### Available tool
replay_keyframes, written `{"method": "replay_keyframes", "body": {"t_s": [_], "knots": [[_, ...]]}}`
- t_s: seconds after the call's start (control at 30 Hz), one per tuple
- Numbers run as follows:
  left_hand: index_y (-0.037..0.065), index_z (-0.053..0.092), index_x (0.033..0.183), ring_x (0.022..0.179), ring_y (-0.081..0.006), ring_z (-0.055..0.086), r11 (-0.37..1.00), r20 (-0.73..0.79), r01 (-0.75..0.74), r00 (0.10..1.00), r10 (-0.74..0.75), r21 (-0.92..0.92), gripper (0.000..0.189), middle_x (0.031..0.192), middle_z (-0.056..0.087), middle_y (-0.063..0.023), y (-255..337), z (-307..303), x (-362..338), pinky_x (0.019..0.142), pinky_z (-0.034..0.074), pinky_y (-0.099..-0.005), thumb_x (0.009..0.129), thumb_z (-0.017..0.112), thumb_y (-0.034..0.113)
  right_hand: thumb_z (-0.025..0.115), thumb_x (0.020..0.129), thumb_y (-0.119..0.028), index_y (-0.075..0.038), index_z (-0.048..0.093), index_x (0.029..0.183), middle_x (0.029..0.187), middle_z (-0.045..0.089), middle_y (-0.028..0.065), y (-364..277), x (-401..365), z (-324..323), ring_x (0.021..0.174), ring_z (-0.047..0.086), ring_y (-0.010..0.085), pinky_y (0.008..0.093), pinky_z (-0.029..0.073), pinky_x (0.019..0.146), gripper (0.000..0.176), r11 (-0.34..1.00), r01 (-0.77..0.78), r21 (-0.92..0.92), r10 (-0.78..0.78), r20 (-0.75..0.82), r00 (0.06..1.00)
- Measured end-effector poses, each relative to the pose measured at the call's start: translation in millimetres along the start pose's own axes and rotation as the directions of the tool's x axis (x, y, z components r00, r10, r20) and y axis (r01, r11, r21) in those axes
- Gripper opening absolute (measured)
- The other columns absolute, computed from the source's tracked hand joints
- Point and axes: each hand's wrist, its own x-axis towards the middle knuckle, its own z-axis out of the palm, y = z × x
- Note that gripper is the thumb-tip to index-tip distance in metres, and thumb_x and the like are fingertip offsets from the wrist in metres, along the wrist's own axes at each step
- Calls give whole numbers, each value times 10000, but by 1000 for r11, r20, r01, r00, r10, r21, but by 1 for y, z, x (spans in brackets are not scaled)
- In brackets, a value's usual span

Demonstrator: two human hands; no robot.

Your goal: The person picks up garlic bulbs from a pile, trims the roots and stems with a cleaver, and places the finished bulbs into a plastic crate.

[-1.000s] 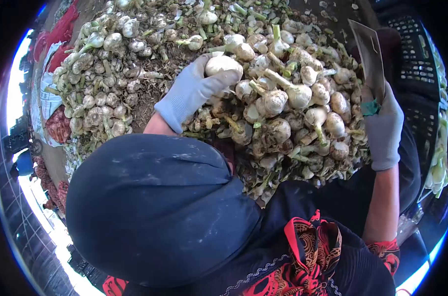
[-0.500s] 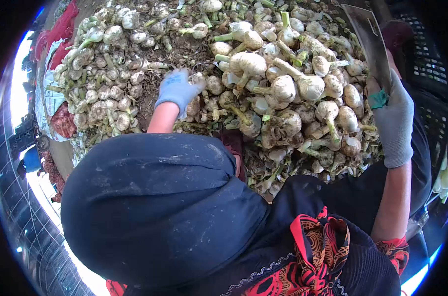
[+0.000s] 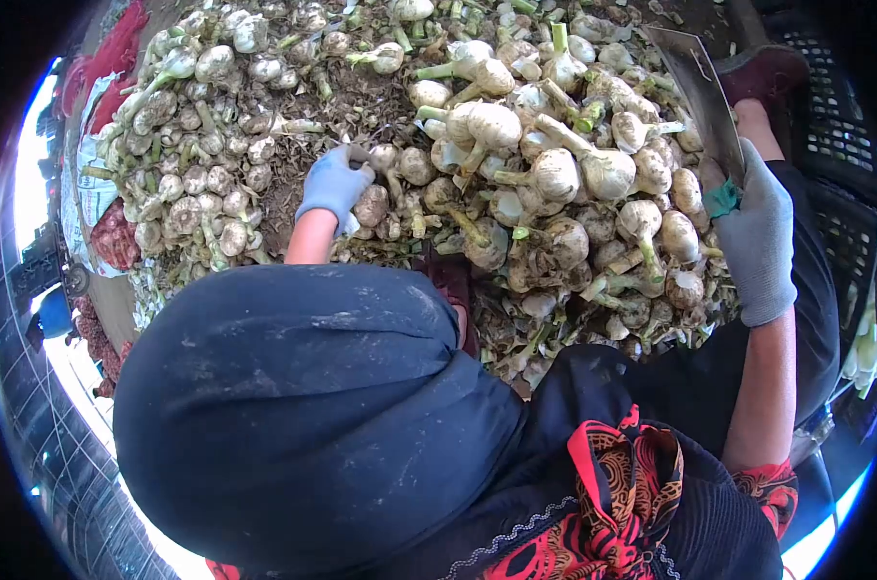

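Note:
My left hand [image 3: 334, 186], in a pale grey-blue glove, is over the pile's near middle. Its fingers are bent but apart, pointing at a garlic bulb [image 3: 371, 206] right beside them; I see nothing held in them. My right hand [image 3: 755, 242], also gloved, is closed around the handle of a broad-bladed knife [image 3: 697, 89]. The blade points up and away, and a green wrap [image 3: 721, 198] shows near the thumb. Large garlic bulbs with cut stems [image 3: 554, 174] lie heaped between my hands.
Smaller garlic bulbs [image 3: 192, 179] spread at the left. Dry skins and leaf scraps [image 3: 361, 101] cover the ground between the heaps. Red net sacking [image 3: 119, 58] lies at far left. Black plastic crates [image 3: 834, 126] stand at right, near a dark shoe [image 3: 762, 72].
My left hand has drawn back slightly left and down, away from a bulb near its fingertips. My right hand and the knife have shifted a little left.

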Motion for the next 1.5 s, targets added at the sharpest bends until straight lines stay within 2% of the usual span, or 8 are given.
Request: {"method": "replay_keyframes", "body": {"t_s": [0.27, 0.47, 0.67, 0.77, 0.9, 1.0, 1.13, 1.5], "knots": [[24, 711, 1059, 836, -135, 613, 645, -444, -236, 878, -180, -727, 187, 947, 703, -60, -55, -13, 22, 769, 497, -264, 879, 683, 66, 686, 869, -125, -35, 619, 1187, 943, 699, 200, -6, 2, -1, 894, 697, 351, 384, 545, 749, 337, 999, -12, -45, 14, 53, 999], [16, 557, 1334, 1135, -268, 623, 993, -130, -56, 991, 43, -100, 537, 1261, 631, -182, -16, -41, 2, 989, 487, -365, 869, 696, 246, 682, 880, -138, -20, 616, 1190, 951, 701, 199, -4, 5, 3, 901, 699, 347, 381, 547, 755, 339, 998, 19, -66, -15, 51, 999], [131, 592, 1308, 1158, -322, 609, 897, -20, -28, 999, 41, 442, 524, 1279, 600, -166, -12, 12, 16, 986, 489, -426, 843, 659, 362, 694, 880, -162, -12, 613, 1194, 956, 702, 196, -5, 5, 6, 908, 698, 344, 380, 547, 757, 357, 1000, 18, -22, -17, 49, 999], [111, 649, 1224, 1076, -337, 638, 894, 18, -77, 997, 77, 442, 434, 1181, 638, -169, -1, 5, 13, 940, 500, -443, 877, 646, 372, 686, 889, -165, -17, 612, 1197, 943, 699, 195, -2, 5, 6, 905, 696, 345, 381, 546, 754, 349, 996, 25, -81, -22, 36, 999], [30, 704, 1087, 825, -241, 668, 979, -22, 102, 994, -107, -179, 367, 882, 699, -138, -5, -13, 6, 775, 529, -398, 926, 665, 357, 679, 893, -161, -22, 617, 1195, 948, 697, 200, -2, 4, -2, 904, 696, 347, 386, 545, 748, 338, 998, -2, -63, 5, 56, 998], [18, 710, 1082, 701, -107, 612, 748, -76, 25, 992, -100, -663, 400, 865, 706, -33, -11, -35, -1, 644, 503, -268, 907, 713, 377, 682, 889, -158, -21, 620, 1189, 946, 696, 203, -2, 5, 1, 893, 696, 350, 391, 544, 740, 335, 998, -5, -58, 8, 44, 999], [64, 702, 1105, 798, -85, 629, 584, -256, -197, 967, -18, -787, 305, 927, 707, -20, -6, -68, -10, 696, 514, -249, 928, 694, 311, 681, 890, -156, -19, 621, 1183, 940, 696, 204, 0, 5, 3, 886, 696, 351, 390, 543, 734, 328, 998, 29, -53, -27, 25, 999], [13, 628, 1208, 1101, -214, 620, 224, -192, -225, 969, 157, -948, 341, 1175, 661, -120, -9, -95, -17, 972, 491, -388, 1000, 546, 272, 660, 909, -145, -14, 619, 1197, 946, 703, 211, -7, 4, 0, 895, 708, 338, 373, 543, 752, 319, 1000, 15, -12, -15, 47, 999]]}}
